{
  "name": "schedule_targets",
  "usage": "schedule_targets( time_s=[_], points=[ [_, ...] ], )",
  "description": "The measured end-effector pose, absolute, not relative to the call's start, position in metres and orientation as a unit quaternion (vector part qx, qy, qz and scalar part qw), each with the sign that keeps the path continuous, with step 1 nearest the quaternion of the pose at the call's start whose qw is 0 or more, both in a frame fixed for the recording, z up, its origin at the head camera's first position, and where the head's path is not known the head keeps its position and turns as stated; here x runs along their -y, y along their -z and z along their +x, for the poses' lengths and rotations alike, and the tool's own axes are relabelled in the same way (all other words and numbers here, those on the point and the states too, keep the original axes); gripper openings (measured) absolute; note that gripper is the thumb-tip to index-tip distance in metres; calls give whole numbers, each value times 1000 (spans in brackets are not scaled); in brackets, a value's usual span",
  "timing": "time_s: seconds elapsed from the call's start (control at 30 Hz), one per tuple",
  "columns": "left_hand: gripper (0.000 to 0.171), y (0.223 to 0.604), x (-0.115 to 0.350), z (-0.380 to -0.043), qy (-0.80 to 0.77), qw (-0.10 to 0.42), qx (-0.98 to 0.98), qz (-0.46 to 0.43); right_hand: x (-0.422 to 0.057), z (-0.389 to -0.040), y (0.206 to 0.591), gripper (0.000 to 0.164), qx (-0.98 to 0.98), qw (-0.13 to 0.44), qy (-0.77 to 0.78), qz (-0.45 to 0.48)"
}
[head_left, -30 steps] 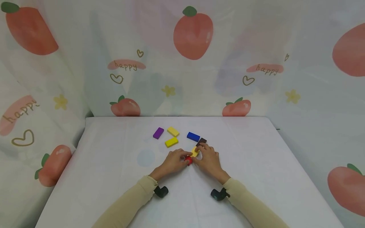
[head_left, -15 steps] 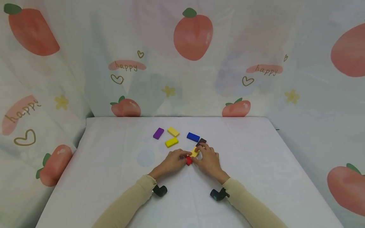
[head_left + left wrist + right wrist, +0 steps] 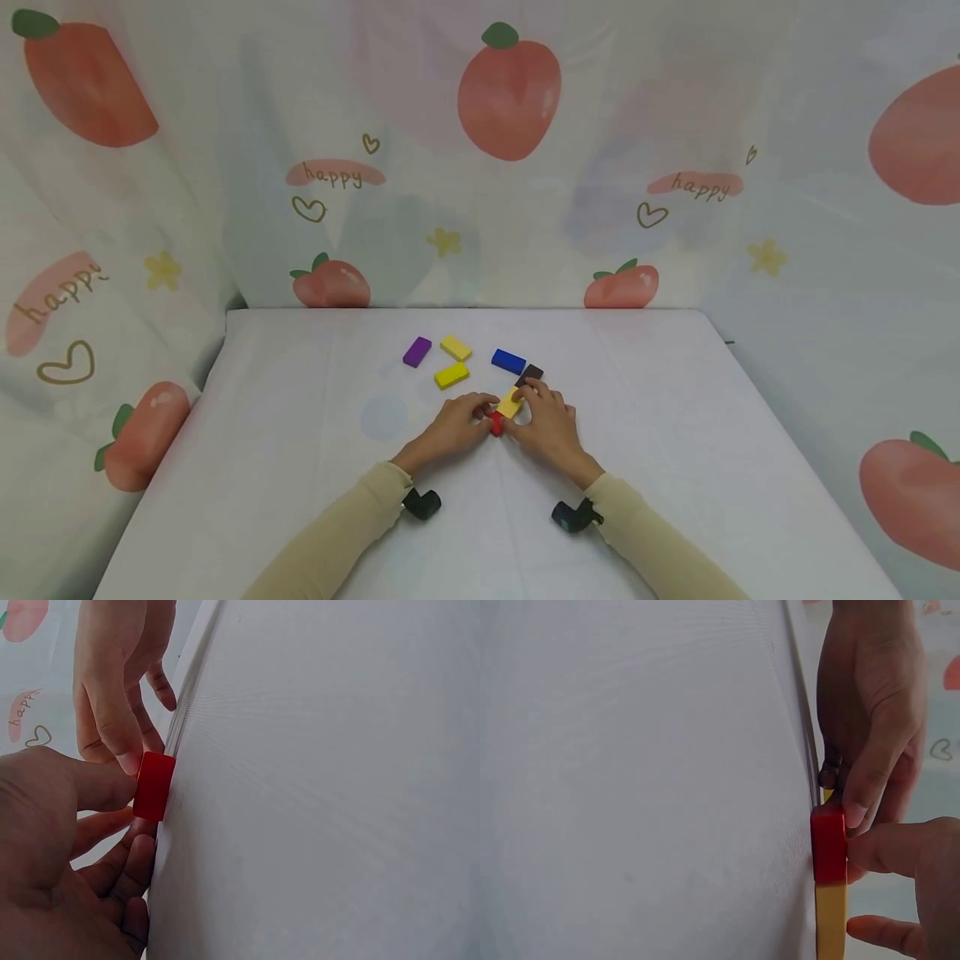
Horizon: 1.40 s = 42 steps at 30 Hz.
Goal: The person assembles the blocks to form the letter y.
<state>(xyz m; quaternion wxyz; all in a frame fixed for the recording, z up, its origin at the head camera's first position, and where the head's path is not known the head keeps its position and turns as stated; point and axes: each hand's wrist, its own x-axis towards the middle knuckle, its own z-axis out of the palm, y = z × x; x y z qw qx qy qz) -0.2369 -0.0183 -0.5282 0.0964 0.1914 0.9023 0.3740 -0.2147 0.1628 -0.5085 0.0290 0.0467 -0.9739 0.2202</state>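
In the head view a red block [image 3: 496, 424] lies end to end with a yellow block [image 3: 511, 403] on the table. My left hand [image 3: 452, 423] pinches the red block, its thumb against it in the left wrist view. From the other side, my right hand [image 3: 550, 423] holds the yellow block with curled fingers, and its thumb rests at the red one. The right wrist view shows the red block [image 3: 829, 846] meeting the yellow block [image 3: 830, 922], with a right fingertip touching the yellow. Beyond them a dark brown block [image 3: 532, 372] is partly covered by right fingers.
Farther back lie a blue block [image 3: 508, 361], a bright yellow block [image 3: 452, 375], a paler yellow block [image 3: 455, 347] and a purple block [image 3: 417, 352]. A white cloth covers the table [image 3: 300, 467]. A printed curtain [image 3: 420, 200] stands along the back and sides.
The left index finger has drawn back slightly from the yellow block, so more of it shows. The red block has shifted slightly between the hands. The other blocks stay put.
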Motion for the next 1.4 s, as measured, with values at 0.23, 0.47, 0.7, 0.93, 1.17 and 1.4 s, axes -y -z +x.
schedule_targets(
  time_s=[0.23, 0.47, 0.7, 0.93, 1.17, 1.4],
  points=[
    [37, 528, 18, -236, -375, 99, -903, 183, -161, -215, 512, 44, 973, 32, -223, 40],
    [36, 530, 18, -237, -382, 101, -902, 175, -160, -215, 514, 44, 972, 45, -228, 37],
    [34, 531, 21, -235, -398, 94, -893, 191, -160, -215, 514, 43, 971, 50, -231, 37],
    [31, 524, 27, -235, -425, 80, -881, 191, -159, -215, 513, 43, 971, 45, -233, 37],
    [31, 511, 32, -240, -447, 62, -876, 169, -159, -214, 514, 45, 971, 40, -235, 33],
    [31, 504, 36, -257, -457, 32, -875, 155, -159, -215, 513, 45, 970, 30, -240, 26]
  ],
)
